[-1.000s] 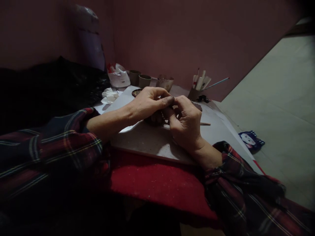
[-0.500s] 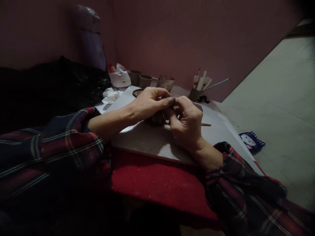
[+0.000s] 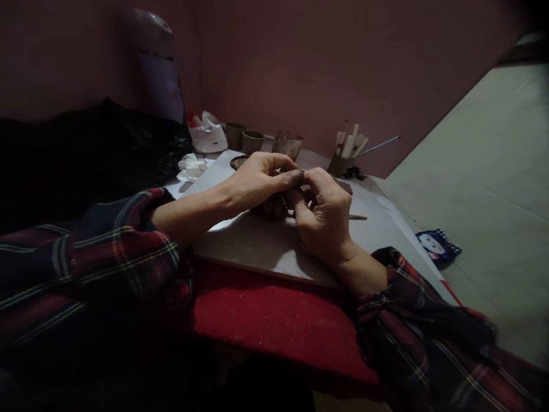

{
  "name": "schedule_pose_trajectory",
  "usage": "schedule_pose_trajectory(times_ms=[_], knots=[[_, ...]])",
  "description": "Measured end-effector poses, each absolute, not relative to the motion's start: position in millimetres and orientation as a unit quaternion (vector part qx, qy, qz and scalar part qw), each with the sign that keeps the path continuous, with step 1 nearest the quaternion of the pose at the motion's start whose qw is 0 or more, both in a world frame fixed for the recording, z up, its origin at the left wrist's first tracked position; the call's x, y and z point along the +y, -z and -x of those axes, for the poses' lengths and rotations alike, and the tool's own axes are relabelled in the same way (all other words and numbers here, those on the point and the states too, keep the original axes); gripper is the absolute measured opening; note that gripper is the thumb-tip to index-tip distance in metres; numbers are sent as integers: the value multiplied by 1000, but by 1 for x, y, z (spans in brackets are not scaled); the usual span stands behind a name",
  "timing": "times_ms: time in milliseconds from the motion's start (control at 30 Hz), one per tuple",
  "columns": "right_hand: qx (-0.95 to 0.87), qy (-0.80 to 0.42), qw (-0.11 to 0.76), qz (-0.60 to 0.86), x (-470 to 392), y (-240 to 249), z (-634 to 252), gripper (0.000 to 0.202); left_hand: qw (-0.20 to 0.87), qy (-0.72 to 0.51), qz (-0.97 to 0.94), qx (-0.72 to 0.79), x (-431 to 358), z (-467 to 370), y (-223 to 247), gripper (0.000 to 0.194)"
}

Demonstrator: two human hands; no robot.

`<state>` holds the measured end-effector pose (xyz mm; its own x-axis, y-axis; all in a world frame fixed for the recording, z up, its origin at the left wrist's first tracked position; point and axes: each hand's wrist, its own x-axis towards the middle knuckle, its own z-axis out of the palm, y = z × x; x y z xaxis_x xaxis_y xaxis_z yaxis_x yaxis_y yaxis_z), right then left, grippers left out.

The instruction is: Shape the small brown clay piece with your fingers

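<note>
Over a pale board (image 3: 257,249), my left hand (image 3: 266,177) and my right hand (image 3: 326,212) meet fingertip to fingertip. My left thumb is smeared with dark brown stuff, and its fingers curl inward. The right fingers are pinched together. Whatever they pinch between them is hidden by the fingers. Right under the hands sits a dark brown lump (image 3: 271,209), which looks like clay and is mostly covered. A thin wooden stick (image 3: 357,217) pokes out to the right of my right hand. Behind it shows a flat dark brown piece (image 3: 344,186).
At the back stand two dark cups (image 3: 253,141), a stained clear cup (image 3: 288,144) and a holder (image 3: 338,165) with several tools. A small round dish (image 3: 238,162) sits behind my left hand. Crumpled tissue (image 3: 191,167) and a black plastic bag (image 3: 128,140) lie left. Red cloth (image 3: 274,320) covers the front.
Both hands keep nearly the same pinched pose above the lump. The whole view has shifted very slightly; nothing has visibly been picked up or put down.
</note>
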<state>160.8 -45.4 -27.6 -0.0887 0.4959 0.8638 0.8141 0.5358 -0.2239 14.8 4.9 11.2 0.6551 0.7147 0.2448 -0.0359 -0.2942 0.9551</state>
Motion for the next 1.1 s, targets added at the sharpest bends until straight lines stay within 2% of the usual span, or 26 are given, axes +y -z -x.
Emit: schedule_pose_trajectory(times_ms=[400,767,1100], knots=[[-723,162,498,450,-43,28,-161,11,535,-347,-732,240,5,-16,-10,29],[-725,169,496,448,-43,29,-161,12,527,-344,-736,251,4,-16,-11,17],[-724,164,496,450,-43,28,-161,13,529,-340,-738,244,5,-16,-11,29]])
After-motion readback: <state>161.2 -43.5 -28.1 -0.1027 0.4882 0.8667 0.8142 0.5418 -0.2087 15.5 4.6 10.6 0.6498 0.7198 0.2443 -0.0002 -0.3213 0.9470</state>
